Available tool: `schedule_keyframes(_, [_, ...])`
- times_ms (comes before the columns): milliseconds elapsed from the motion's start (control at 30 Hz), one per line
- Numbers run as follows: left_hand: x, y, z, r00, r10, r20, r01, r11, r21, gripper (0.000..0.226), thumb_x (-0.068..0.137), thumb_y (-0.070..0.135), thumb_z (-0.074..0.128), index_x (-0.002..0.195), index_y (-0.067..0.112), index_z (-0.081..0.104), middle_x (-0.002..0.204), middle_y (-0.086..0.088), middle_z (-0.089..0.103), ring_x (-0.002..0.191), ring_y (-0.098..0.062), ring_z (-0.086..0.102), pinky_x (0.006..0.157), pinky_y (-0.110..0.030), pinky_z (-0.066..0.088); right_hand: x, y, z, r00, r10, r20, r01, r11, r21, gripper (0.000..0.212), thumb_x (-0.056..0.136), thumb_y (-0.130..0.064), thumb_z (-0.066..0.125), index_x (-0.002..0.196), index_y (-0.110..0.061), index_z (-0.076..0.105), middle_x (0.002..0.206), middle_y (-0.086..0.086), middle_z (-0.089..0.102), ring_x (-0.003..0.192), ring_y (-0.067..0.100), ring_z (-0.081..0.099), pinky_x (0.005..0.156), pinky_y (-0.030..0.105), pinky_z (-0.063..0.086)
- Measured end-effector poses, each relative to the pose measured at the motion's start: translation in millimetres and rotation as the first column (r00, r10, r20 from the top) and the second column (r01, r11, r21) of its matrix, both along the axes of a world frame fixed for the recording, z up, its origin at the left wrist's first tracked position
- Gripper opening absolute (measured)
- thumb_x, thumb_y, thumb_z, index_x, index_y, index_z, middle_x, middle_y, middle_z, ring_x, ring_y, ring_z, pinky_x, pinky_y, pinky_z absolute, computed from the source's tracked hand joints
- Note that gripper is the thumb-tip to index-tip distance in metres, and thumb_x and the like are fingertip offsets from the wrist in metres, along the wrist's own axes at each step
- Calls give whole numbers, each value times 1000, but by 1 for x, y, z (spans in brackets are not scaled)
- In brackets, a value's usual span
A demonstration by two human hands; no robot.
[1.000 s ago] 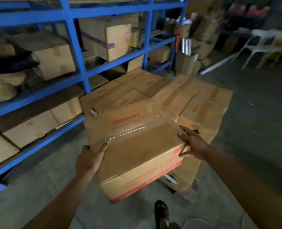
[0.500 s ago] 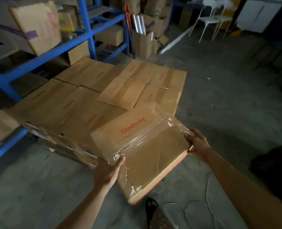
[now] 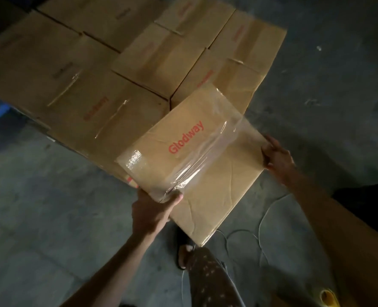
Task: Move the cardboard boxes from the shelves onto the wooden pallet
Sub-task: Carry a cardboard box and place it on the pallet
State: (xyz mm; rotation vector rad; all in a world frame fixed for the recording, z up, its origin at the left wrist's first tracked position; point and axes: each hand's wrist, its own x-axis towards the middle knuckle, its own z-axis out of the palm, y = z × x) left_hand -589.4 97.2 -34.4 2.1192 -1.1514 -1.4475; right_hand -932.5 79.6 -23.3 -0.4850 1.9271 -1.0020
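Head view: we are holding the cardboard box (image 3: 196,160) at centre frame, its far edge overlapping the stacked boxes (image 3: 121,63) filling the upper left. Our left hand (image 3: 152,214) is grasping the near-left edge, thumb lying on the clear plastic wrap (image 3: 194,165). Our right hand (image 3: 276,159) is grasping the right corner, fingers curling over its edge. Below, a white cable (image 3: 261,229) is lying on the concrete floor (image 3: 39,218).
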Motion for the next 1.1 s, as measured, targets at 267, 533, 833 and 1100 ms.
schedule_keyframes(267, [-6,4,-9,995,73,-61,-64,989,134,91,47,47,93,118,8,53,110,-7,66,75,-15,72,51,-32,60,-24,-5,-7,988,131,79,-130,991,-24,40,95,1,48,118,-30,55,103,-3,58,83,11,56,69,30,51])
schedule_keyframes(533, [9,4,-18,996,77,-44,-66,975,214,75,49,47,93,105,9,60,91,-5,70,62,-13,72,47,-28,58,-13,-7,-32,973,199,113,-203,979,23,40,95,-1,49,118,-33,58,90,-7,60,75,10,54,69,30,51])
schedule_keyframes(833, [-15,-19,-114,922,341,-183,-244,879,408,50,76,9,80,114,-10,55,107,-29,65,74,-34,73,48,-29,58,58,-38,-110,971,-96,219,98,995,0,81,75,24,54,142,-16,35,111,-3,53,96,22,53,52,17,53])
schedule_keyframes(1100, [-15,-34,-170,974,223,-29,-199,915,351,44,84,15,73,111,-13,54,107,-26,65,67,-28,72,43,-23,55,67,-48,-133,988,-131,81,131,991,10,59,74,23,56,127,-4,55,112,5,57,95,17,56,60,13,49])
